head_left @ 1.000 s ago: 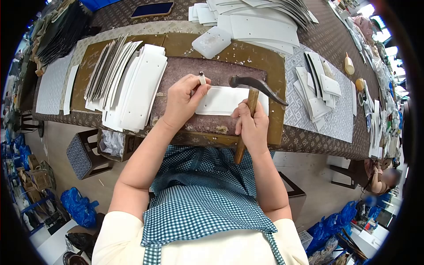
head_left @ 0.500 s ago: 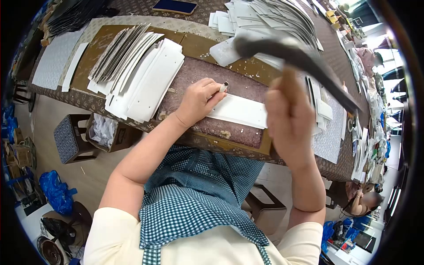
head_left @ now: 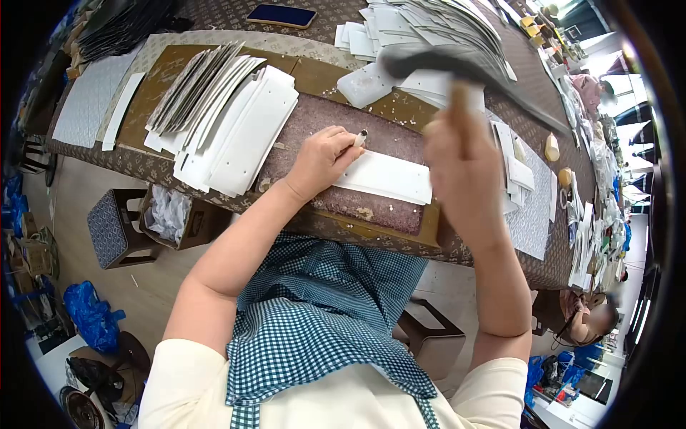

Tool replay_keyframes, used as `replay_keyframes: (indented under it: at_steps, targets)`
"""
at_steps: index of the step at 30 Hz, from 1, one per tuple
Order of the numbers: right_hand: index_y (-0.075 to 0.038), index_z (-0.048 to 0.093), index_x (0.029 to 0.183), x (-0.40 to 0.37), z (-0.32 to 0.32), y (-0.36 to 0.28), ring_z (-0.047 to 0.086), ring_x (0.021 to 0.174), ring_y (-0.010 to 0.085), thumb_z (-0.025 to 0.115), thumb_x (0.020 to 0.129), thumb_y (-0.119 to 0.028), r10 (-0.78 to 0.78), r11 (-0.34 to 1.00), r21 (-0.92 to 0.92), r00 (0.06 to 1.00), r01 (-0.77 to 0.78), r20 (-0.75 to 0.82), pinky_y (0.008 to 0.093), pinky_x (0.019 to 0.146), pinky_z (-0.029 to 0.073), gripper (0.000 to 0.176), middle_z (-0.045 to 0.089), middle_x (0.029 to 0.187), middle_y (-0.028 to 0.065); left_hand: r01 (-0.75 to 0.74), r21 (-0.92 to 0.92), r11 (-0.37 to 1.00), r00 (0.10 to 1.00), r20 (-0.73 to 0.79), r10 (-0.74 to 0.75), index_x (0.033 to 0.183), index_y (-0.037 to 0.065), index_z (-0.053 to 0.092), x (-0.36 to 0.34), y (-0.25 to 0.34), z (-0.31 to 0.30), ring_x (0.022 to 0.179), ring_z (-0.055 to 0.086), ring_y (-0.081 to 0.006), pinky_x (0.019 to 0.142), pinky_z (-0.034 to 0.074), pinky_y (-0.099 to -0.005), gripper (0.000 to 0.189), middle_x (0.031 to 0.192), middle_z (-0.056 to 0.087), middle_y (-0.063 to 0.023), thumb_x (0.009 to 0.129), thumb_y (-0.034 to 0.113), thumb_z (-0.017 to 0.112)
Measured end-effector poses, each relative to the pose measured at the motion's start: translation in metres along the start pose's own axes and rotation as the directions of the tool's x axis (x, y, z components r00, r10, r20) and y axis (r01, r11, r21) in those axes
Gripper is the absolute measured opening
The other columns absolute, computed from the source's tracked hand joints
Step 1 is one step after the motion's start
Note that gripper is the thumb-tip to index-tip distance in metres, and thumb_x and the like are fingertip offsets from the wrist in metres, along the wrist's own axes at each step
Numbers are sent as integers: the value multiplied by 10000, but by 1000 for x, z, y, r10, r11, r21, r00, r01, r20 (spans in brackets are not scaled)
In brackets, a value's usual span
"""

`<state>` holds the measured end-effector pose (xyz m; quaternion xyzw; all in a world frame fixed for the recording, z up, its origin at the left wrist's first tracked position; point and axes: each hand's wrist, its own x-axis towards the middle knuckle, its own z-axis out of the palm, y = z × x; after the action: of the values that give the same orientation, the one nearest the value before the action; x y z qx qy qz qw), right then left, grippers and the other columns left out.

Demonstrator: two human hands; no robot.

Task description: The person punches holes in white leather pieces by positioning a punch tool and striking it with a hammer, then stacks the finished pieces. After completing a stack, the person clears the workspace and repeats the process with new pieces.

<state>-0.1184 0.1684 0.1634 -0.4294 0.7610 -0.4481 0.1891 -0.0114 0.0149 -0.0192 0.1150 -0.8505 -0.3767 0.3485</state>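
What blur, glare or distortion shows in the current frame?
Head view: right hand and hammer motion-blurred, left hand and white strip fairly sharp; head view: windows glaring at upper right; head view: wide-angle bending curves the table, corners black.

I wear a plain cream short-sleeved top, its loose sleeves ending above my elbows. Over it goes my gingham apron, small dark-teal and white checks, with matching shoulder straps and a rumpled skirt. My left hand and both forearms are bare.
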Motion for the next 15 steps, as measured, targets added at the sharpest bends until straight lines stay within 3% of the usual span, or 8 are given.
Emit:
replay_keyframes:
  at_steps: [1,3,6,7,9,10,12,15]
  targets:
    - [8,547,926,2,6,17,615,652,229,586,981,-232,267,875,-463,938,-140,222,389,628,484,249,587,699,90,9,8,1000,1000,14,-10,889,26,687,0,2,-1,750,624,-273,686,516,-367,116,797,631,-99,858,133,722]
    - [12,553,922,-9,-3,37,608,651,209,584,981,-229,215,928,-346,957,-137,197,365,611,475,251,591,689,101,28,5,1000,999,35,-28,896,26,689,4,1,-3,751,625,-264,685,515,-360,119,802,632,-97,865,136,718]
    - [6,551,954,-28,2,51,580,565,159,581,991,-224,293,954,-82,954,-287,68,329,528,458,235,627,710,98,109,5,994,990,89,-109,980,21,713,2,1,-1,726,633,-197,670,512,-305,136,854,650,-89,887,121,709]
    - [0,550,957,-32,7,51,534,481,99,551,1014,-202,360,920,142,931,-366,67,266,437,411,211,667,769,86,122,-31,992,990,81,-119,967,22,706,4,4,-2,733,625,-220,679,512,-325,138,833,636,-95,883,132,704]
    - [-2,551,961,-36,26,72,492,437,60,521,1035,-186,354,883,340,935,-324,-27,215,396,374,201,693,830,69,151,-101,983,987,70,-145,941,25,692,5,13,-4,747,609,-265,695,512,-365,145,792,609,-105,876,155,695]
    - [-23,502,1029,-38,37,89,479,436,60,498,1054,-270,307,872,410,951,-268,-31,195,391,371,249,723,977,153,173,-108,979,981,108,-161,947,22,692,6,14,-6,741,608,-256,693,511,-360,149,791,609,-106,877,155,693]
    - [-26,495,1027,-39,58,109,489,439,69,484,1058,-266,378,816,490,924,-306,-53,201,398,384,242,720,1062,180,221,-117,968,963,184,-198,959,17,694,8,11,-11,730,606,-237,690,510,-351,158,790,608,-106,880,154,690]
    - [3,495,1005,-44,86,130,544,444,105,482,1055,-257,379,772,582,920,-256,-99,232,406,424,265,725,1061,160,212,-118,970,968,159,-192,980,10,699,9,1,-7,682,590,-139,640,492,-287,167,783,635,-68,885,146,722]
